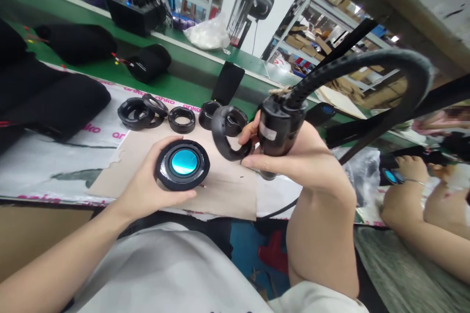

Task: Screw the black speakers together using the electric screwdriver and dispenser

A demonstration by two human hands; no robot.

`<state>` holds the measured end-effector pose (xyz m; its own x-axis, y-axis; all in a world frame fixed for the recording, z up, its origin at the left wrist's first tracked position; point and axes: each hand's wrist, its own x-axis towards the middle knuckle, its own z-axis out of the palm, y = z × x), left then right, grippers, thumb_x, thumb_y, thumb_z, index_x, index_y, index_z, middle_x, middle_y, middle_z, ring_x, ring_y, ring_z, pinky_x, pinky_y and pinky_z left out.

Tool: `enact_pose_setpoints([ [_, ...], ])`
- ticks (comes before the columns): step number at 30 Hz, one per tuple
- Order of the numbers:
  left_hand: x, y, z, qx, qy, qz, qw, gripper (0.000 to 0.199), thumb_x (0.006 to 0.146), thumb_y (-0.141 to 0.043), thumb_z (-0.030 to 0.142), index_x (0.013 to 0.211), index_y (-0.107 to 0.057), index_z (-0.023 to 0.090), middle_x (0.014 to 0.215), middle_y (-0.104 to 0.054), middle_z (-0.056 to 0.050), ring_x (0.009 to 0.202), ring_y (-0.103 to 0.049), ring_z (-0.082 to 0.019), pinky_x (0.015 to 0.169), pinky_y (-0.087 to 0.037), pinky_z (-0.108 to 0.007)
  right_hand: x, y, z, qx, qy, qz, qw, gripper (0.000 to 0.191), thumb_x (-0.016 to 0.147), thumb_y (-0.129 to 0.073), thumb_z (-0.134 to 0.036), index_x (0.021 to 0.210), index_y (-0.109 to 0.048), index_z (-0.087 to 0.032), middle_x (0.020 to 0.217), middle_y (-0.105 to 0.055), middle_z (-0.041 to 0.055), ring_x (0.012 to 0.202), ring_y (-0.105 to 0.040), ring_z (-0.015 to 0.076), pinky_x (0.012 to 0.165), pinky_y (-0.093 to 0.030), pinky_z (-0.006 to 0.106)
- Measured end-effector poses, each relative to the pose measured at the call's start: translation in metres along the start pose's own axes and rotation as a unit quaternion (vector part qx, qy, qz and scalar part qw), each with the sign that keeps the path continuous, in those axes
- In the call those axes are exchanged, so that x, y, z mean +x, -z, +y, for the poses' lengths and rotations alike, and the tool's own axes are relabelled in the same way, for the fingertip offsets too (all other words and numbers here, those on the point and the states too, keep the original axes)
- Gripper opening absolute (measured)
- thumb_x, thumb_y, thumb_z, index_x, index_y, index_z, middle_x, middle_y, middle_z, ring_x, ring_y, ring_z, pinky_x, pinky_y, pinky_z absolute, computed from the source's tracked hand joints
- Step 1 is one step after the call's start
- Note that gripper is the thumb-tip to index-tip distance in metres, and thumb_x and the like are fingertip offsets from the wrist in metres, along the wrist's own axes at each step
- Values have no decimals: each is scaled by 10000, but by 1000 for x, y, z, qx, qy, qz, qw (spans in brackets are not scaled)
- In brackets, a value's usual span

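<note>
My left hand point(147, 180) is closed round the rim of a round black speaker point(183, 162) with a shiny blue centre, tilted up toward me above a cardboard sheet point(235, 190). My right hand point(293, 156) pinches a black plastic ring point(221, 132) between thumb and fingers. Against the same hand is a black cylindrical tool point(277, 129), upright, with a thick ribbed cable point(370, 58) arching from its top. How the other fingers grip the tool is partly hidden. More black rings point(181, 119) lie in a row just beyond the cardboard.
Black fabric-covered cylinders point(77, 41) with wire ends lie on the green bench at the left. A plastic bag point(209, 33) and a black box point(132, 12) stand farther back. At the right, a co-worker's hands point(413, 171) are near other blue-centred speakers point(392, 176).
</note>
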<state>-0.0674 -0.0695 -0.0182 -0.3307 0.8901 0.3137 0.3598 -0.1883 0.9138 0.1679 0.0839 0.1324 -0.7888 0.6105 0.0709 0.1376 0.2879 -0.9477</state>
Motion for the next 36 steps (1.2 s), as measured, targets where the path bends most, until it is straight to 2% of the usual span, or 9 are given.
enact_pose_setpoints([
  [11, -6, -14, 9, -17, -6, -27, 999, 1249, 735, -991, 358, 1712, -212, 357, 1641, -527, -127, 1486, -605, -394, 1231, -542, -588, 31, -22, -5, -204, 20, -181, 962, 512, 794, -913, -211, 1264, -714, -263, 1298, -755, -12, 1167, -723, 238, 1049, -611, 369],
  [13, -6, -14, 12, -4, -14, -18, 1000, 1228, 745, -982, 369, 1706, -217, 363, 1647, -512, -127, 1494, -597, -391, 1242, -530, -584, 26, -21, -5, -145, 10, -153, 977, 502, 816, -925, -284, 1260, -691, -269, 1271, -751, -8, 1069, -727, 224, 954, -632, 363],
  [16, -6, -18, 15, 18, -22, 2, 1000, 1146, 754, -968, 393, 1675, -289, 348, 1647, -498, -126, 1518, -568, -394, 1248, -527, -568, 6, -29, -2, -72, -45, 1, 996, 553, 789, -973, -414, 1233, -680, -261, 1217, -742, 37, 1019, -711, 245, 901, -643, 397],
  [20, -11, -35, 14, 24, -1, 37, 999, 1114, 765, -959, 458, 1658, -304, 342, 1653, -487, -136, 1544, -531, -418, 1257, -508, -600, -25, -62, 10, -67, -85, 180, 978, 721, 630, -1068, -453, 1214, -682, -278, 1275, -734, 45, 1134, -713, 291, 990, -644, 442],
  [23, -19, -47, 9, -5, -5, 23, 1000, 1173, 765, -963, 498, 1677, -237, 372, 1684, -453, -145, 1541, -532, -440, 1258, -494, -647, -37, -86, 20, -76, -103, 190, 973, 776, 596, -1078, -454, 1250, -685, -313, 1446, -675, 39, 1320, -662, 330, 1118, -608, 484],
  [26, -24, -51, 4, -9, -23, -4, 1000, 1226, 774, -961, 408, 1697, -155, 407, 1701, -434, -140, 1528, -554, -428, 1258, -492, -657, -39, -94, 26, -104, -130, 182, 969, 717, 644, -1049, -479, 1252, -696, -336, 1344, -721, 26, 1243, -704, 322, 1065, -632, 502],
  [29, -21, -46, 9, -9, -33, -37, 999, 1236, 812, -930, 356, 1720, -93, 427, 1695, -446, -136, 1528, -566, -406, 1251, -509, -637, -40, -87, 22, -42, -122, 193, 973, 721, 651, -1054, -446, 1265, -693, -336, 1200, -768, 13, 1101, -754, 285, 931, -676, 441],
  [33, -7, -30, 22, -37, -12, -95, 995, 1283, 774, -970, 397, 1739, -124, 414, 1712, -453, -145, 1560, -540, -414, 1263, -507, -613, -46, -68, 14, 21, -71, 240, 968, 808, 575, -1097, -308, 1279, -703, -266, 1346, -741, 48, 1305, -690, 302, 1084, -646, 423],
  [36, 6, -19, 29, -51, 13, -135, 989, 1284, 679, -1031, 449, 1713, -273, 375, 1698, -504, -143, 1564, -529, -450, 1253, -522, -611, -53, -62, 15, -11, -57, 194, 979, 804, 634, -1080, -294, 1342, -700, -301, 1395, -716, 39, 1286, -696, 294, 1083, -642, 427],
])
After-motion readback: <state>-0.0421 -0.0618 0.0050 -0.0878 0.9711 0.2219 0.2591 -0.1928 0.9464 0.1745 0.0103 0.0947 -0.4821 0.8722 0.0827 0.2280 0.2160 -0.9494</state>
